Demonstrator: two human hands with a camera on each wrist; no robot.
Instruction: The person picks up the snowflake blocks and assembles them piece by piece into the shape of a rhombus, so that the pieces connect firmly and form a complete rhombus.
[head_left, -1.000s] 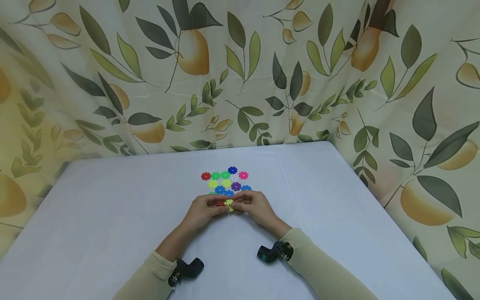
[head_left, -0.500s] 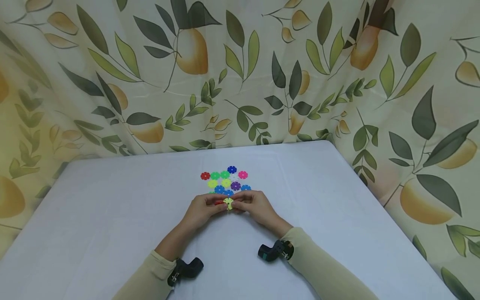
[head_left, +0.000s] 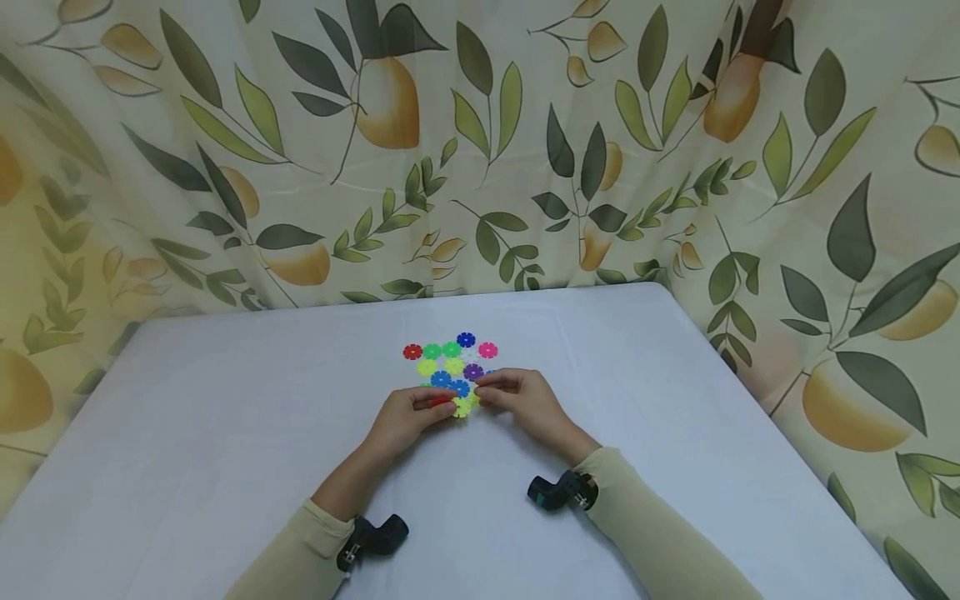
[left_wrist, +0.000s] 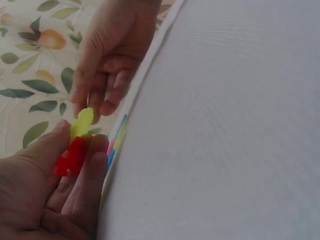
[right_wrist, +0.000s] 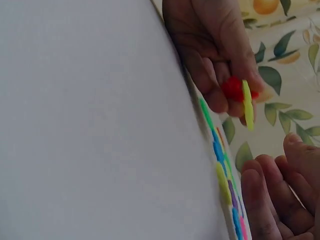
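My left hand [head_left: 399,423] pinches a red notched plastic disc [left_wrist: 71,158] between thumb and fingers, above the table. Joined to that disc, at an angle, is a yellow notched disc [left_wrist: 83,123], which stands out past the fingertips toward the other hand. In the right wrist view the yellow disc shows edge-on. My right hand [head_left: 531,407] is a little to the right, apart from the pair, with thumb and fingers spread and nothing between them. Another yellow disc [head_left: 475,400] shows beside its fingertips, partly hidden in the head view.
Beyond the hands several loose notched discs lie flat on the white table [head_left: 247,442], among them a red disc [head_left: 412,352], a purple disc [head_left: 473,372], a pink disc [head_left: 488,350] and a dark blue disc [head_left: 466,340]. A fruit-patterned curtain [head_left: 480,192] hangs behind the table.
My right hand has let go of the yellow disc and moved right and slightly away from me. The left hand keeps its place, still pinching the red disc with the yellow one joined on.
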